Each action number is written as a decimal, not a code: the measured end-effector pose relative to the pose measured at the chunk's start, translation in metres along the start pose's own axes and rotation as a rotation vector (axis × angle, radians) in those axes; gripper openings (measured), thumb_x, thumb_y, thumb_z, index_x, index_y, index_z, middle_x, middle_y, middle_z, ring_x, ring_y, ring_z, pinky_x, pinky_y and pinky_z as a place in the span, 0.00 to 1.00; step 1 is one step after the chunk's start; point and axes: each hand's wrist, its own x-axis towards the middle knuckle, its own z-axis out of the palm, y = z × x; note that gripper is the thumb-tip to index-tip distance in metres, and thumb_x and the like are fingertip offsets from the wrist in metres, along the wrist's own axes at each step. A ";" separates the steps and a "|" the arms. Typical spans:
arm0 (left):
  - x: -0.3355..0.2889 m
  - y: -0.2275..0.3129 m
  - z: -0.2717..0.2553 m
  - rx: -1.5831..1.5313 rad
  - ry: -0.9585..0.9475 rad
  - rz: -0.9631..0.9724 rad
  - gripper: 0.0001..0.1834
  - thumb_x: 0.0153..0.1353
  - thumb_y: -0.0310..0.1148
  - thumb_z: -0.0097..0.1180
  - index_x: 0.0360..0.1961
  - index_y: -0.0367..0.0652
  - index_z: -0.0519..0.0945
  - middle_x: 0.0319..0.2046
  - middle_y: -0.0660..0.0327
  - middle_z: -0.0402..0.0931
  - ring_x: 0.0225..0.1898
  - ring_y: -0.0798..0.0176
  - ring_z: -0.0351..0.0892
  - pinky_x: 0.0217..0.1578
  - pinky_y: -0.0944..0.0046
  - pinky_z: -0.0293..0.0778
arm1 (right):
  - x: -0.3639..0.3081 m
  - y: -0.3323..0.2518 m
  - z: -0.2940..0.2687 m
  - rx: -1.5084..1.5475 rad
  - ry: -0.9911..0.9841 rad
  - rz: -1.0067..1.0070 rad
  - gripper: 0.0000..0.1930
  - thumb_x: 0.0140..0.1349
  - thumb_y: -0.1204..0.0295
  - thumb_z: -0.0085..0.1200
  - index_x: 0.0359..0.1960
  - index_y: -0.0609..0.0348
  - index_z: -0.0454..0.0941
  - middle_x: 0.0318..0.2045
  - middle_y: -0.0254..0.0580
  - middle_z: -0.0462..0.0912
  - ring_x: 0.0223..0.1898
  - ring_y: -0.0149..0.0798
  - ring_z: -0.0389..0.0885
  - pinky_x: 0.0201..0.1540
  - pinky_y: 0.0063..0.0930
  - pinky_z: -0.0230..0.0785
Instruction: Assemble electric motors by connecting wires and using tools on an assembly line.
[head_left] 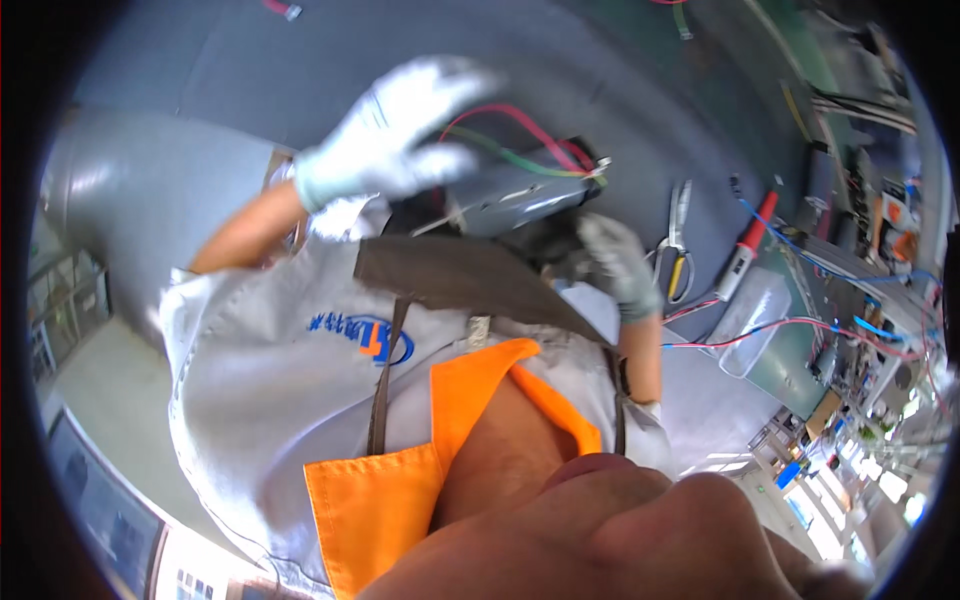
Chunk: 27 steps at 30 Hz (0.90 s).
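A dark boxy device (530, 203) with a silvery side is tilted in front of my apron. Red and green wires (525, 127) loop from its far right end toward my left hand. My left hand (395, 130), in a white glove, is raised over the device's left end, thumb and fingers apart and blurred by motion. I cannot make out any wire gripped in it. At the device's near right end my gloved right hand (617, 265) curls against a black part, its fingertips partly hidden. Scissors (677, 245) with dark and yellow handles lie just right of that hand.
Farther right on the grey work surface (260, 70) lie a red-and-white pen-shaped tool (748, 245) and a clear plastic container (752, 320). Thin red and blue wires cross there. A cluttered rack (880, 240) borders the right side. Small wire ends (290, 11) lie at the far edge.
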 end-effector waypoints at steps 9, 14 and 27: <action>0.115 -0.040 0.112 -0.069 0.584 -0.202 0.38 0.60 0.44 0.63 0.68 0.37 0.66 0.55 0.40 0.74 0.58 0.33 0.73 0.60 0.44 0.69 | 0.157 -0.089 0.002 -0.355 0.664 -0.644 0.25 0.64 0.63 0.57 0.58 0.69 0.76 0.47 0.60 0.85 0.49 0.50 0.86 0.52 0.37 0.75; 0.204 -0.165 0.081 -1.270 0.419 -0.769 0.20 0.65 0.38 0.60 0.54 0.38 0.76 0.45 0.51 0.83 0.45 0.53 0.84 0.48 0.54 0.79 | 0.192 -0.122 0.016 -0.532 0.610 -0.848 0.27 0.67 0.68 0.58 0.67 0.63 0.70 0.59 0.55 0.80 0.61 0.45 0.78 0.65 0.30 0.66; 0.005 -0.033 0.047 -1.324 0.086 -0.805 0.21 0.71 0.40 0.57 0.61 0.41 0.75 0.42 0.63 0.81 0.39 0.72 0.81 0.40 0.68 0.79 | -0.040 0.006 -0.177 0.446 1.289 -0.905 0.22 0.71 0.70 0.55 0.64 0.62 0.67 0.39 0.48 0.84 0.37 0.36 0.84 0.40 0.28 0.79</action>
